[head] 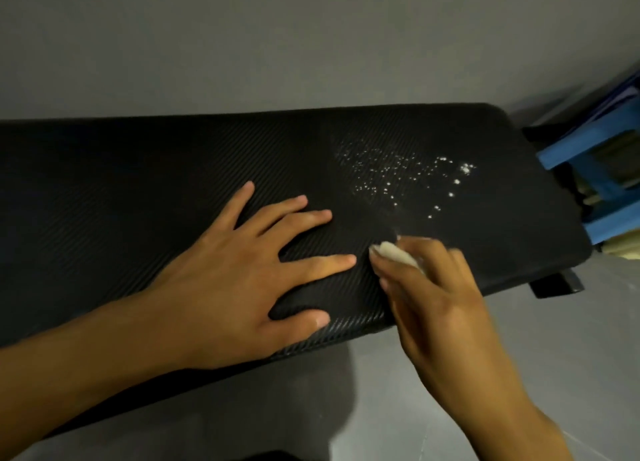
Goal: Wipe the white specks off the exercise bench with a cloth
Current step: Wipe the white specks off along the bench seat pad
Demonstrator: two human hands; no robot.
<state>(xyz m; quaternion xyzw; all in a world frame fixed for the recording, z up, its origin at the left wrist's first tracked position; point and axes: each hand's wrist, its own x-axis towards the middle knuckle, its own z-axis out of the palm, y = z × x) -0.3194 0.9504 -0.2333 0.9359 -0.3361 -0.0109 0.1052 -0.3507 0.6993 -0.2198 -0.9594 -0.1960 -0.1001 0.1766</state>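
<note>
Right hand gripping cloth near bench front edge, specks beyond

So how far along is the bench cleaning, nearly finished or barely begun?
Barely begun, it seems. Done: the right hand has a white cloth pinched and down on the black bench, while the left hand lies flat, fingers spread, bracing the pad. In hand: the cloth sits just short of the mess. Left: the white specks are scattered toward the bench's right end, with no wiped patch visible among them.

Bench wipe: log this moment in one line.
left hand flat on bench | right hand holds cloth | specks remain
</note>
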